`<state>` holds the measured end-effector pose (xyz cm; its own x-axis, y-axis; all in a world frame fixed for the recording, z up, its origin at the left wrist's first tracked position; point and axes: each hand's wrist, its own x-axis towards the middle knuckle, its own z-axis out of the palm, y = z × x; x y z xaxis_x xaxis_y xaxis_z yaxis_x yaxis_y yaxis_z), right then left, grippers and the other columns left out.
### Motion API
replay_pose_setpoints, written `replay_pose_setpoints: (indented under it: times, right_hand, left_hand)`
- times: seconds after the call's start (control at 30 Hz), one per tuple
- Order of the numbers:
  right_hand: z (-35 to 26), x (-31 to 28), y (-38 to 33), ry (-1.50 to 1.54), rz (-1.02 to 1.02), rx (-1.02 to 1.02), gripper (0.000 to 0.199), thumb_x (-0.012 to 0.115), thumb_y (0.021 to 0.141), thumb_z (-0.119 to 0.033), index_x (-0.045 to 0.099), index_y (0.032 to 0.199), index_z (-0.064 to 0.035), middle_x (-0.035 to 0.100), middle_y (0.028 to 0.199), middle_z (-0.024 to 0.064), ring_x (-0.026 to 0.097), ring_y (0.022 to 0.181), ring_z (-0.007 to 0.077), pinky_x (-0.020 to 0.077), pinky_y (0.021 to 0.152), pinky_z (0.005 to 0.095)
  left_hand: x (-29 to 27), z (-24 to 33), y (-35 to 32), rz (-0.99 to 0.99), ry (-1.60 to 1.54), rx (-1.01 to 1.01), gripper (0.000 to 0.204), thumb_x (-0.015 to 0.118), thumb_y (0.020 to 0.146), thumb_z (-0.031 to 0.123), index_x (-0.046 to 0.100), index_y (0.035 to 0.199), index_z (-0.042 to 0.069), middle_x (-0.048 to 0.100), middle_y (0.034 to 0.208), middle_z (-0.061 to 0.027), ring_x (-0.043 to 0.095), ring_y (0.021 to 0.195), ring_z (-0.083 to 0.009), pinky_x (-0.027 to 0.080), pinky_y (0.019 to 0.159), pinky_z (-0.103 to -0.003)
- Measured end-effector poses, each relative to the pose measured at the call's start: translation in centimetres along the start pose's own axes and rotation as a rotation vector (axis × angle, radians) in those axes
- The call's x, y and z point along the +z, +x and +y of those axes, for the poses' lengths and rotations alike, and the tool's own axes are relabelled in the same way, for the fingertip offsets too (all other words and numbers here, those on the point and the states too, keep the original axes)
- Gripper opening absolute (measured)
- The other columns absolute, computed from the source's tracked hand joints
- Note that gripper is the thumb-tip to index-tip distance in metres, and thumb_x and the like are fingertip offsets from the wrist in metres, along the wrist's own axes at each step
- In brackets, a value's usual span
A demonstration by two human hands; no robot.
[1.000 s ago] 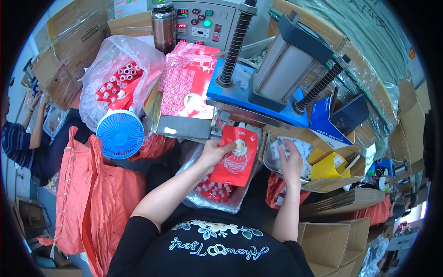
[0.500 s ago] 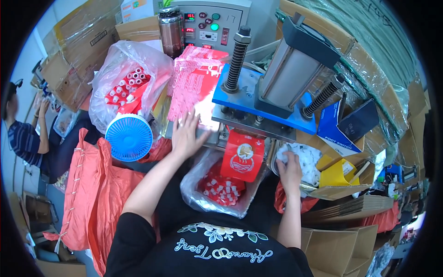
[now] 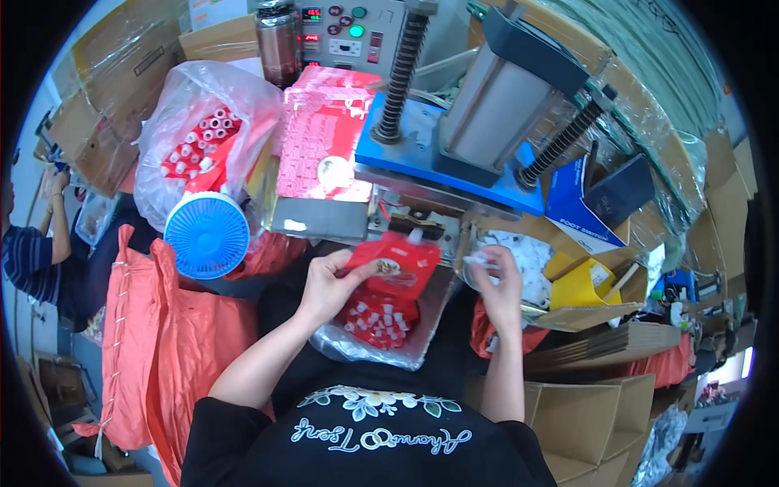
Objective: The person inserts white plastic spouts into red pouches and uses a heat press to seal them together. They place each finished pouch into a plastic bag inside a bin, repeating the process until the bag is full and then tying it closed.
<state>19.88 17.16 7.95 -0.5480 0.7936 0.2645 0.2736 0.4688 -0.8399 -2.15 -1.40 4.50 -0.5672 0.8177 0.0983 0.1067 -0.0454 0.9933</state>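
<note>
Plainly, the left hand point(image 3: 329, 284) is pinching the red spout pouch point(image 3: 395, 261) under the press head point(image 3: 442, 150); right hand point(image 3: 497, 280) is closing on a small white cap point(image 3: 475, 260). Fingers risk crushing; the pouch could be slipping askew.

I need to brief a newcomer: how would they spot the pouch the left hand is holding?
Find the blue press plate at the top. Just below it, the left hand pinches a red spouted pouch, the only one hanging upright under the machine.
</note>
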Motion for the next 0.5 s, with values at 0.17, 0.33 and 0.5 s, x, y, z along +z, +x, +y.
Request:
replay_pose_setpoints:
  times: [0.17, 0.33, 0.5]
  right_hand:
    - [-5.1, 1.6, -0.9, 0.117, -0.213, -0.005, 0.025, 0.069, 0.086, -0.008, 0.061, 0.109, -0.0022, 0.071, 0.098, 0.0064, 0.064, 0.089, 0.0140, 0.0482, 0.085, 0.0283]
    - [-4.4, 1.9, -1.4, 0.073, -0.418, 0.083, 0.039, 0.067, 0.088, -0.011, 0.058, 0.125, -0.0016, 0.069, 0.093, 0.0061, 0.062, 0.083, 0.0125, 0.0493, 0.079, 0.0279]
    - [-2.7, 2.7, -2.0, 0.005, -0.487, 0.029, 0.034, 0.067, 0.089, -0.012, 0.062, 0.121, -0.0013, 0.068, 0.090, 0.0052, 0.058, 0.078, 0.0101, 0.0482, 0.074, 0.0271]
  left_hand:
    - [2.1, -3.4, -1.9, -0.052, 0.099, -0.103, 0.022, 0.072, 0.088, 0.015, 0.073, 0.100, -0.004, 0.072, 0.089, -0.0079, 0.065, 0.080, -0.0100, 0.051, 0.074, -0.025]
    - [2.5, -3.9, -2.7, -0.028, -0.091, -0.242, 0.029, 0.069, 0.093, 0.021, 0.070, 0.108, -0.004, 0.072, 0.095, -0.0063, 0.063, 0.085, -0.0073, 0.052, 0.076, -0.025]
    - [3.3, -4.3, -3.2, -0.154, -0.152, -0.290, 0.023, 0.072, 0.091, 0.019, 0.073, 0.101, -0.001, 0.071, 0.091, -0.0044, 0.063, 0.083, -0.0085, 0.051, 0.076, -0.025]
